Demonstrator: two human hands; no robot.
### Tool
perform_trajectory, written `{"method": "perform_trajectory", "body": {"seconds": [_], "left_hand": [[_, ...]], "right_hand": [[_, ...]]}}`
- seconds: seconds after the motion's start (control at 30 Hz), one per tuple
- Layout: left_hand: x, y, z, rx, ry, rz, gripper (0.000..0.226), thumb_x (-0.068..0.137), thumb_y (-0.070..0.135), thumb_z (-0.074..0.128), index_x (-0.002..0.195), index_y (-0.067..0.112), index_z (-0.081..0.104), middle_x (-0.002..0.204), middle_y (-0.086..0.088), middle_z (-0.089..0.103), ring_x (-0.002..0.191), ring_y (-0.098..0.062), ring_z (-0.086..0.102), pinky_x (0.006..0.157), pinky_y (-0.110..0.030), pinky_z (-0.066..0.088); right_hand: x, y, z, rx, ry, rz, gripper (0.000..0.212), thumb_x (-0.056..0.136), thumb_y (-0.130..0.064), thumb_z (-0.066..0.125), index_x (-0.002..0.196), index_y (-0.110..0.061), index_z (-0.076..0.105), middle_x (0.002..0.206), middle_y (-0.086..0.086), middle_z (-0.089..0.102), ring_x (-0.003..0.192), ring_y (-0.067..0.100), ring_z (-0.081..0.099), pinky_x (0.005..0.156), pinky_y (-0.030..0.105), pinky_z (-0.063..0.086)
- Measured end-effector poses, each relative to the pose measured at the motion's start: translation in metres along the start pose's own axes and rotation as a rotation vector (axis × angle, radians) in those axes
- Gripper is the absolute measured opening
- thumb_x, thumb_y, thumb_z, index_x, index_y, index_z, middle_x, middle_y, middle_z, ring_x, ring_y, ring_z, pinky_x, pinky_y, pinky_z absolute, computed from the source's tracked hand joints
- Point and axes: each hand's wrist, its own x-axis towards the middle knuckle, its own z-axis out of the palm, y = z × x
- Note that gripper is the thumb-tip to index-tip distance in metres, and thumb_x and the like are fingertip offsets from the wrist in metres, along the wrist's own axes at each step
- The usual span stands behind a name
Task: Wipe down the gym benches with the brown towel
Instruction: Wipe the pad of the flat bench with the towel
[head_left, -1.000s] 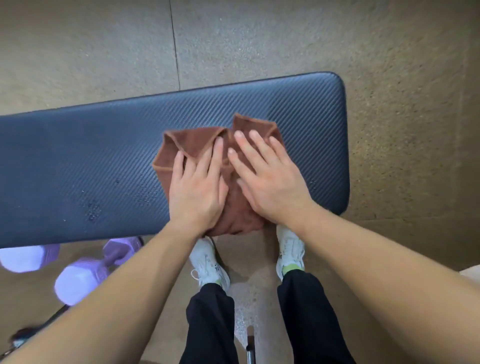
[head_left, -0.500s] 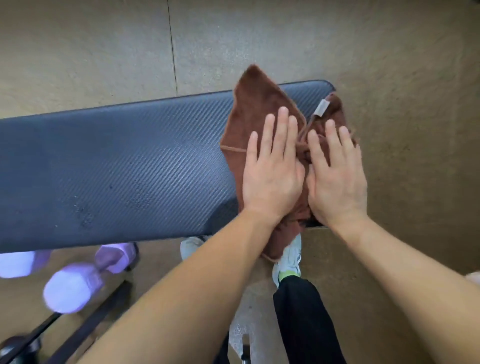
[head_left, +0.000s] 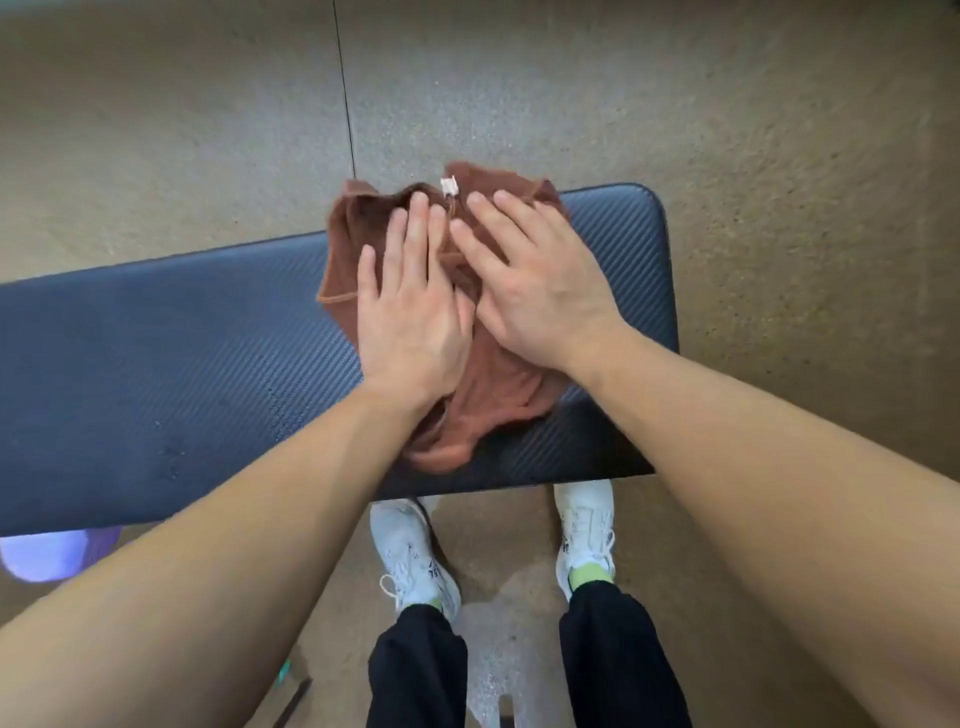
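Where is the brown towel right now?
In the head view, the brown towel lies near the right end of the bench, pressed under the left hand and right hand, its far edge overhanging.

Palms down, fingers straight: left hand (head_left: 410, 317) and right hand (head_left: 540, 291) press side by side on the brown towel (head_left: 498, 405), bunched near the right end of the dark textured gym bench (head_left: 156, 364). The towel's far edge, with its white tag (head_left: 449, 186), overhangs the bench's far side. A purple dumbbell (head_left: 47, 556) shows below the bench's near edge, left.
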Motion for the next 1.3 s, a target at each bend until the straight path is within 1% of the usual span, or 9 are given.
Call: {"method": "perform_trajectory", "body": {"seconds": [0.17,0.33,0.47,0.67,0.8,0.93,1.07,1.2,1.3], "left_hand": [[0.061,0.044,-0.016,-0.036,0.093,-0.090,0.030,0.092,0.030,0.040,0.091,0.012,0.064,0.089,-0.011,0.069,0.087,-0.033,0.066,0.083,-0.044,0.048],[0.079,0.111,-0.031,-0.141,-0.055,0.081,0.033,0.097,0.034,0.035,0.099,0.018,0.063,0.102,-0.006,0.070,0.095,-0.032,0.065,0.081,-0.042,0.041],[0.074,0.145,-0.025,-0.172,0.102,0.355,0.022,0.092,0.032,0.050,0.091,0.018,0.066,0.095,-0.005,0.067,0.087,-0.033,0.061,0.076,-0.043,0.037],[0.076,0.061,-0.020,-0.232,0.090,0.375,0.039,0.099,0.040,0.039,0.126,0.021,0.060,0.103,-0.004,0.066,0.092,-0.029,0.063,0.079,-0.041,0.041],[0.036,-0.009,-0.006,-0.181,0.061,0.249,0.051,0.101,0.040,0.035,0.144,0.015,0.045,0.145,-0.009,0.050,0.132,-0.027,0.047,0.111,-0.040,0.032],[-0.028,-0.049,0.001,-0.161,-0.034,0.069,0.063,0.101,0.040,0.032,0.158,0.013,0.019,0.166,-0.011,0.011,0.153,-0.025,0.011,0.122,-0.043,0.016],[-0.109,-0.076,0.013,-0.157,-0.117,-0.061,0.069,0.099,0.038,0.038,0.157,0.007,0.016,0.165,-0.017,0.007,0.153,-0.030,0.007,0.122,-0.045,0.017],[-0.130,-0.046,0.012,-0.181,-0.174,-0.186,0.075,0.100,0.046,0.033,0.158,0.005,0.009,0.166,-0.015,-0.003,0.153,-0.035,-0.003,0.122,-0.051,0.014],[-0.110,-0.026,0.009,-0.215,-0.155,-0.118,0.070,0.102,0.046,0.027,0.158,0.009,0.006,0.166,-0.010,-0.006,0.153,-0.035,-0.005,0.122,-0.053,0.010]], "right_hand": [[0.029,0.049,-0.031,0.011,-0.045,0.223,0.043,0.088,-0.041,0.043,0.121,-0.022,0.062,0.110,0.012,0.065,0.101,0.038,0.063,0.076,0.044,0.049],[-0.022,0.084,-0.033,0.245,0.102,0.610,0.029,0.093,-0.034,0.045,0.115,-0.025,0.062,0.110,0.012,0.066,0.102,0.037,0.061,0.080,0.043,0.048],[-0.073,0.078,-0.020,0.520,0.078,0.930,0.029,0.103,-0.026,0.033,0.082,-0.014,0.049,0.094,0.025,0.064,0.089,0.042,0.059,0.074,0.045,0.041],[-0.015,0.060,-0.025,0.119,0.157,0.842,0.036,0.099,-0.029,0.038,0.126,-0.023,0.061,0.125,0.013,0.057,0.111,0.039,0.056,0.088,0.045,0.045],[0.021,0.013,-0.010,-0.079,0.183,0.351,0.027,0.095,-0.024,0.049,0.110,-0.016,0.070,0.106,0.012,0.066,0.095,0.037,0.062,0.082,0.046,0.048],[0.024,-0.060,0.009,0.054,0.099,0.243,0.041,0.096,-0.021,0.047,0.134,-0.015,0.060,0.137,0.017,0.057,0.130,0.035,0.051,0.108,0.048,0.038],[-0.032,-0.116,0.015,0.133,-0.087,-0.026,0.064,0.092,-0.033,0.052,0.151,-0.011,0.041,0.156,0.021,0.035,0.146,0.040,0.028,0.119,0.054,0.023],[-0.082,-0.103,0.011,0.018,-0.102,0.228,0.074,0.095,-0.053,0.051,0.154,-0.014,0.033,0.158,0.029,0.020,0.148,0.049,0.015,0.119,0.060,0.021],[-0.081,-0.111,0.009,0.057,-0.099,0.452,0.067,0.100,-0.043,0.048,0.156,-0.012,0.026,0.162,0.027,0.010,0.151,0.045,0.007,0.120,0.058,0.024]]}}
